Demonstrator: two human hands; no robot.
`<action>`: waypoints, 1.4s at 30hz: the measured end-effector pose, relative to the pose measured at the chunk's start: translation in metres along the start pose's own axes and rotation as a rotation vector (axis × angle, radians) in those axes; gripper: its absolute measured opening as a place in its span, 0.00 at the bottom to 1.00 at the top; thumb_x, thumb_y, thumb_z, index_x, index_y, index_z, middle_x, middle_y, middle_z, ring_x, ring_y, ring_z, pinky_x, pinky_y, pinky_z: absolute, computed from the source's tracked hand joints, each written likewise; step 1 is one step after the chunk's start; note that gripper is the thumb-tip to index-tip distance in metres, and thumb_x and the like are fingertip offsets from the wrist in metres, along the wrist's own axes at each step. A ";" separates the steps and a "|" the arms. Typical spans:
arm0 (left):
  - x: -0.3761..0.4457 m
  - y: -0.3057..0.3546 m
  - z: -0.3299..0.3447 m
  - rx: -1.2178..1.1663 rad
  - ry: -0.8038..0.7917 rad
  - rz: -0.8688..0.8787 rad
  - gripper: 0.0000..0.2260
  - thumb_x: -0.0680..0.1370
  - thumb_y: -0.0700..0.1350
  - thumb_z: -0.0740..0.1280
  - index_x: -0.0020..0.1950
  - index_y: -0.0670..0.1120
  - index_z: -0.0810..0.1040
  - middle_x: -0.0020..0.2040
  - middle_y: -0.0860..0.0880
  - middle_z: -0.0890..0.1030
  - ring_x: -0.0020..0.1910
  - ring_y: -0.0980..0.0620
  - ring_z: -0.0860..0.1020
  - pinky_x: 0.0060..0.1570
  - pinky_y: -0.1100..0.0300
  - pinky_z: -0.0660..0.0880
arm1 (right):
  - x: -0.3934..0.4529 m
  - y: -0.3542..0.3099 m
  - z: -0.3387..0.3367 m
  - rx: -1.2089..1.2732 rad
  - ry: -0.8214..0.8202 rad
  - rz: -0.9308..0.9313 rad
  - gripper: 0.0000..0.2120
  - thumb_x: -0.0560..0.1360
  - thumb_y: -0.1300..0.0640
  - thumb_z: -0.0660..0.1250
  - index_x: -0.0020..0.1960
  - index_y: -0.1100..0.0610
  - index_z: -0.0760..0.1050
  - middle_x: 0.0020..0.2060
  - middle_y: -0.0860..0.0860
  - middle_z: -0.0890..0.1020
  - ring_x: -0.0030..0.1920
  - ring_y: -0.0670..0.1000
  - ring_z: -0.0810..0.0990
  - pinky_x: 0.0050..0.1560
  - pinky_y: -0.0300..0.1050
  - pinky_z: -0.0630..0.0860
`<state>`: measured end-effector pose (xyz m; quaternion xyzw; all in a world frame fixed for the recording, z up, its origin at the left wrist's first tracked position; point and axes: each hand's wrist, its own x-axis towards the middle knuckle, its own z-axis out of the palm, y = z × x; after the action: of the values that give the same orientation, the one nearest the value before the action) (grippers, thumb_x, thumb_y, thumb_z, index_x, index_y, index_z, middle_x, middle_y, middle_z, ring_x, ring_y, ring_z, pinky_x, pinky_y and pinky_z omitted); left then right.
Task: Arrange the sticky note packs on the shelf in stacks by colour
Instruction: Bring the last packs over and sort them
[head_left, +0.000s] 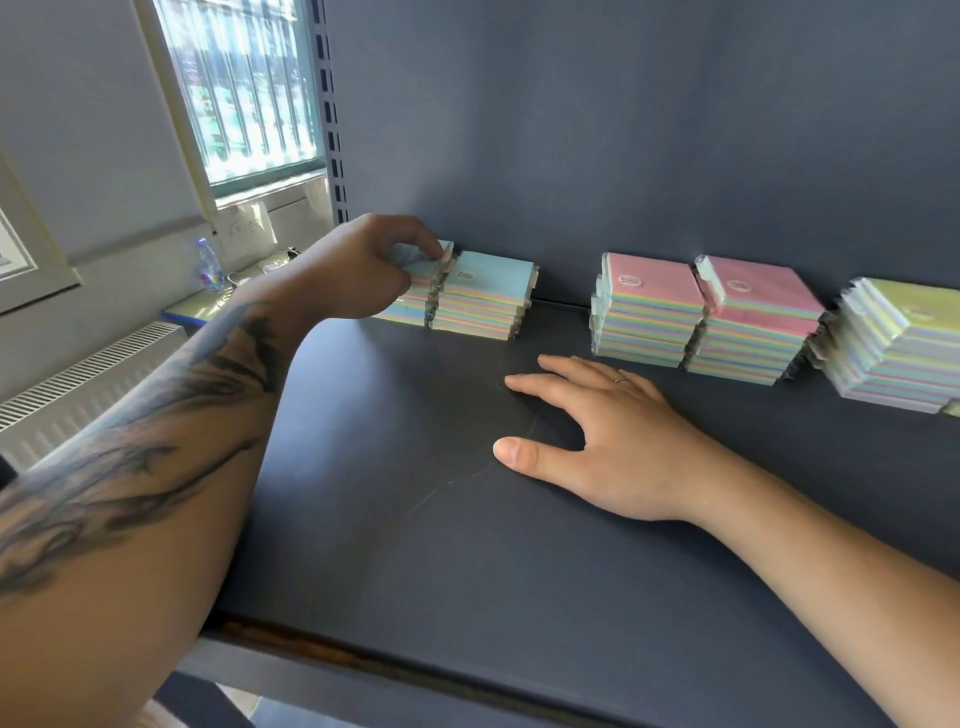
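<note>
Left hand (358, 270) fingers (423, 244) pinch top blue pack (423, 262).

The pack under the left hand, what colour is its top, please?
Light blue, seen in the head view.

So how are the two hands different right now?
The left hand reaches to the back of the shelf and pinches the top pack of a blue-topped stack; the right hand holds nothing. The left hand's fingers are curled, while the right hand's fingers lie spread flat on the shelf. The right hand wears a ring; none shows on the left hand. Both are bare.
</note>
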<state>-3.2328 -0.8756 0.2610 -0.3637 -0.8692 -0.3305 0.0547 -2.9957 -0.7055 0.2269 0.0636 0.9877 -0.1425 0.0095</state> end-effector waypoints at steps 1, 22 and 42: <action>0.000 0.000 0.000 0.006 -0.002 0.003 0.23 0.73 0.31 0.63 0.58 0.56 0.82 0.56 0.47 0.82 0.46 0.45 0.76 0.38 0.61 0.71 | 0.000 0.000 0.000 -0.001 0.003 -0.001 0.38 0.71 0.22 0.55 0.79 0.32 0.57 0.82 0.39 0.53 0.82 0.43 0.48 0.81 0.50 0.46; -0.087 0.160 0.047 0.099 -0.117 0.169 0.15 0.75 0.48 0.75 0.58 0.64 0.79 0.53 0.50 0.83 0.54 0.44 0.81 0.53 0.56 0.75 | -0.157 0.104 -0.083 0.025 0.099 -0.025 0.24 0.75 0.35 0.69 0.70 0.39 0.75 0.72 0.35 0.72 0.72 0.39 0.68 0.71 0.38 0.64; -0.118 0.461 0.286 0.334 -0.442 0.199 0.42 0.57 0.83 0.66 0.66 0.65 0.66 0.60 0.62 0.71 0.60 0.56 0.71 0.65 0.50 0.69 | -0.265 0.393 -0.119 0.347 0.205 0.015 0.14 0.75 0.48 0.74 0.60 0.41 0.80 0.51 0.36 0.82 0.54 0.40 0.78 0.54 0.38 0.72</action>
<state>-2.7967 -0.5320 0.2458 -0.4963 -0.8625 -0.0884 -0.0448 -2.6825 -0.3307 0.2409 0.0860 0.9436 -0.3033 -0.1013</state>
